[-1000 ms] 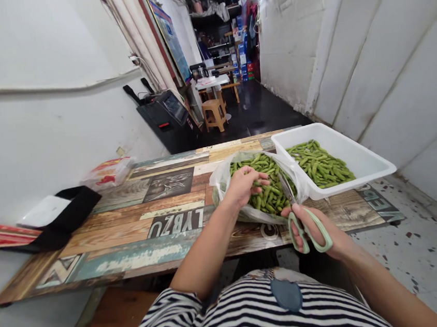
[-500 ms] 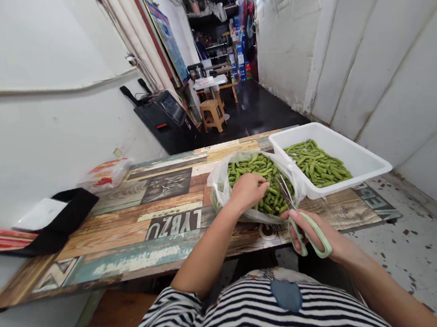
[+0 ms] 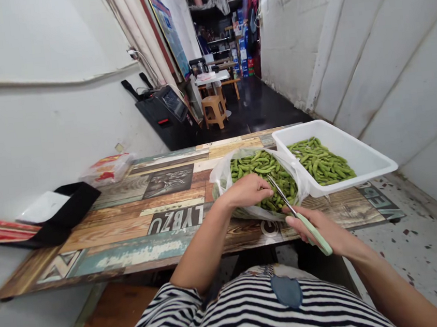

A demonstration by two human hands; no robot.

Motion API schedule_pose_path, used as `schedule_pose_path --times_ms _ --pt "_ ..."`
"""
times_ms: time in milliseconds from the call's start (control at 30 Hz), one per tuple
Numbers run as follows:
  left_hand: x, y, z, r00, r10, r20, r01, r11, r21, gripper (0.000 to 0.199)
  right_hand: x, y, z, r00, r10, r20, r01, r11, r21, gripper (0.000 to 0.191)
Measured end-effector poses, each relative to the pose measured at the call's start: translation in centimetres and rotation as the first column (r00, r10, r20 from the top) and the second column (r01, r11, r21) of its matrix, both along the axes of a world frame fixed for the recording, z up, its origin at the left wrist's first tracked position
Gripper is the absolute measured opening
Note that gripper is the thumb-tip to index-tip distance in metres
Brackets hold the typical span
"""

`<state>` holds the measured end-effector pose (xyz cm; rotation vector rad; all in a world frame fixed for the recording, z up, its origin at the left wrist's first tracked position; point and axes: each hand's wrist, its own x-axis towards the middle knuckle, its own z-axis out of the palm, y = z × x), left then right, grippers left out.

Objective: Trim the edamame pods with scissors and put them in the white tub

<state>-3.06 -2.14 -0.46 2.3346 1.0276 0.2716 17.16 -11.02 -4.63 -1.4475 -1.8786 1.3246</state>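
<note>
My left hand (image 3: 249,190) is over the open clear plastic bag (image 3: 216,175) of green edamame pods (image 3: 259,163). Its fingers are pinched together on a pod that is mostly hidden by the hand. In my right hand (image 3: 319,226) is a pair of scissors (image 3: 307,227) with pale green handles. The scissors' metal blades point up and left, seen nearly edge-on and close together, their tips beside my left fingertips. To the right of the bag stands a white plastic tub (image 3: 362,161) with more pods lying in its left part.
Everything rests on a wood-patterned table (image 3: 125,241). At its left are a black holder (image 3: 63,216) with red-and-white paper-wrapped sticks and a plastic-wrapped package (image 3: 107,169). Beyond the table are a black machine (image 3: 166,111) and a tan stool (image 3: 214,111). White walls flank both sides.
The scissors have gone from spread blades to closed or nearly closed, and have turned edge-on, with their tips nearer my left fingers. The left hand stays over the bag. The view has shifted slightly.
</note>
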Motion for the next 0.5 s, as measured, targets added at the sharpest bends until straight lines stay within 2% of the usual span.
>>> schedule_pose_path --times_ms 133,233,300,400,500 --pt "-0.1 0.1 -0.1 1.000 -0.013 0.026 0.013 0.999 -0.029 0.023 -0.3 -0.1 -0.3 0.999 -0.003 -0.039 0.002 0.999 -0.043 0.042" --pt "-0.1 0.1 -0.4 0.980 0.132 0.149 -0.113 0.985 -0.133 0.021 -0.7 -0.1 -0.8 0.986 -0.135 -0.102 0.117 0.978 -0.170 0.044" --pt "0.0 0.0 -0.6 0.927 0.279 0.251 -0.202 0.934 -0.294 0.020 -0.9 -0.1 -1.1 0.970 -0.179 -0.163 0.142 0.967 -0.213 0.045" --pt "0.6 -0.2 -0.7 0.812 0.450 0.372 -0.198 0.812 -0.549 0.015 -0.9 -0.2 -1.3 0.935 -0.164 -0.315 0.089 0.966 -0.241 0.046" --pt "1.4 -0.4 -0.9 0.679 0.557 0.479 -0.189 0.763 -0.618 0.012 -1.0 -0.3 -1.6 0.889 -0.168 -0.426 0.038 0.954 -0.296 0.050"
